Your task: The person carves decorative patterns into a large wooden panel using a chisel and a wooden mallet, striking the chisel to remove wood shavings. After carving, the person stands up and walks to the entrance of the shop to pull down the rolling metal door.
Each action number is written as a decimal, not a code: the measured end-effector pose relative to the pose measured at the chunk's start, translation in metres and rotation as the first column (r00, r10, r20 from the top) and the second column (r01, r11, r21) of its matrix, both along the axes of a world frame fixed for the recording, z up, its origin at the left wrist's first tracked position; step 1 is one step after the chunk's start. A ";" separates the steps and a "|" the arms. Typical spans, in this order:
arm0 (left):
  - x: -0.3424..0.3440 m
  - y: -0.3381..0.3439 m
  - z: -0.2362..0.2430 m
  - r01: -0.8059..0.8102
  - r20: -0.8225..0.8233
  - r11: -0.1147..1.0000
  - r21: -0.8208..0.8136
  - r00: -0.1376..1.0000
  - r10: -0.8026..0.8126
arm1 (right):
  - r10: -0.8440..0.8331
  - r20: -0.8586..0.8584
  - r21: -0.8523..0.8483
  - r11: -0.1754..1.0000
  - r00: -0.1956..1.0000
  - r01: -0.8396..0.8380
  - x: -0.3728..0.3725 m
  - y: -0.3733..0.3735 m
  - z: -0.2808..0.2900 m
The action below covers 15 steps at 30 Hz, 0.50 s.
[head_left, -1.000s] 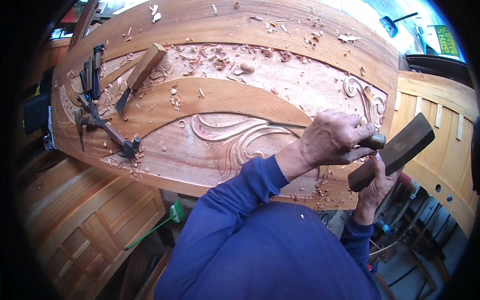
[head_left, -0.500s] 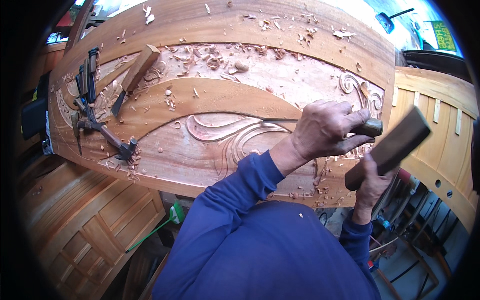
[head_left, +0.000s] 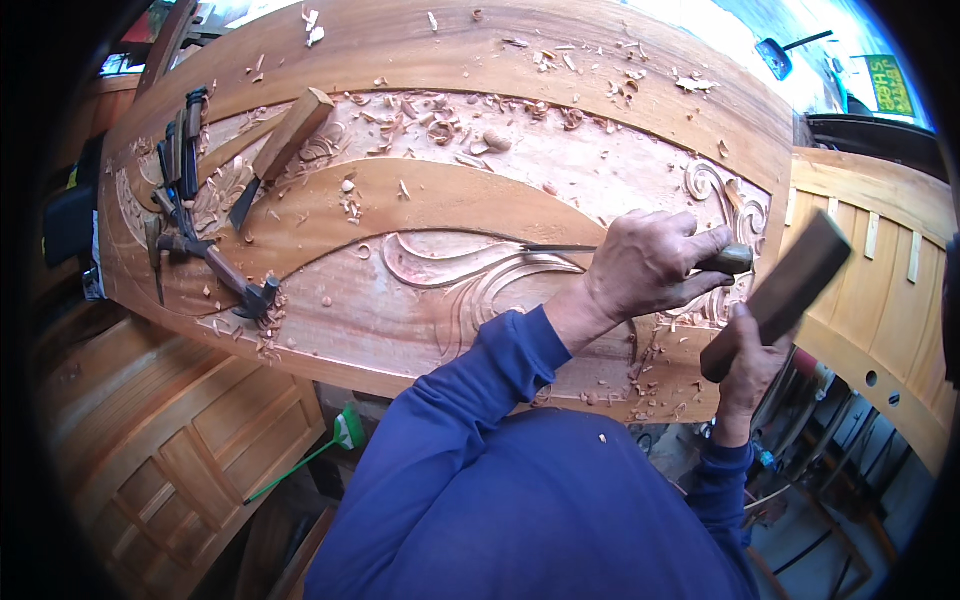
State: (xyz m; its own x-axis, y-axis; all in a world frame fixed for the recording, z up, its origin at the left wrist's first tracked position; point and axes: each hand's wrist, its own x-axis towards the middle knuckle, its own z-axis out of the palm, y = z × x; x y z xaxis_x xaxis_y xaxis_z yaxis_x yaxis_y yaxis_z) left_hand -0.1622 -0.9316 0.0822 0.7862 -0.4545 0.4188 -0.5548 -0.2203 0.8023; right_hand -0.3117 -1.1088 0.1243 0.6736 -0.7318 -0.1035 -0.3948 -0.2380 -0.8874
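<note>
My left hand [head_left: 645, 262] is wrapped round the handle of a carving chisel [head_left: 555, 248]. Its thin dark blade points left, with the tip at the carved scroll lines on the wooden panel [head_left: 330, 345]. The handle's butt end sticks out past my thumb, toward the right. Closed on a flat, dark wooden mallet block [head_left: 785, 290], my right hand [head_left: 755, 370] is at the panel's right edge. The block tilts up to the right, slightly blurred and apart from the chisel's butt. Raised leaf and scroll carving lies around the blade.
On the panel's left side lie a hammer [head_left: 255, 297], several chisels [head_left: 190, 140] and a wide wooden-handled chisel [head_left: 290, 135]. Curled shavings [head_left: 440, 130] are scattered across the panel. Another door panel [head_left: 200, 450] leans at lower left beside a green broom [head_left: 347, 428]. A pale panel [head_left: 870, 260] stands right.
The mallet block and my right hand have shifted slightly. My left hand keeps the chisel in nearly the same place on the carving. The whole view has moved a little.
</note>
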 end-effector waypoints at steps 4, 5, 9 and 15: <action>0.003 0.005 0.011 -0.027 0.032 0.999 -0.021 0.999 0.027 | 0.107 0.041 -0.192 0.977 0.993 -0.097 -0.003 0.013 -0.011; 0.003 0.007 0.011 -0.029 0.033 0.999 -0.020 0.999 0.030 | 0.175 0.021 -0.153 0.973 0.984 -0.170 -0.011 0.008 -0.018; 0.005 0.006 0.007 -0.085 0.011 0.990 -0.110 0.996 0.087 | 0.087 0.040 -0.147 0.986 0.995 -0.081 0.014 0.004 0.004; 0.010 0.008 0.013 -0.080 -0.024 0.996 -0.031 0.997 0.079 | 0.237 -0.010 -0.066 0.969 0.971 -0.237 -0.002 -0.010 -0.033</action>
State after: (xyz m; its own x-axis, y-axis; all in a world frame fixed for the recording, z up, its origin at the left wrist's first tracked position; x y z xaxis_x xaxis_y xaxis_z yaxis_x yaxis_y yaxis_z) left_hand -0.1522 -0.9236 0.0953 0.8287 -0.3769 0.4137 -0.5180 -0.2366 0.8220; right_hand -0.3138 -1.1188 0.0909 0.8286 -0.5564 -0.0616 -0.3218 -0.3834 -0.8657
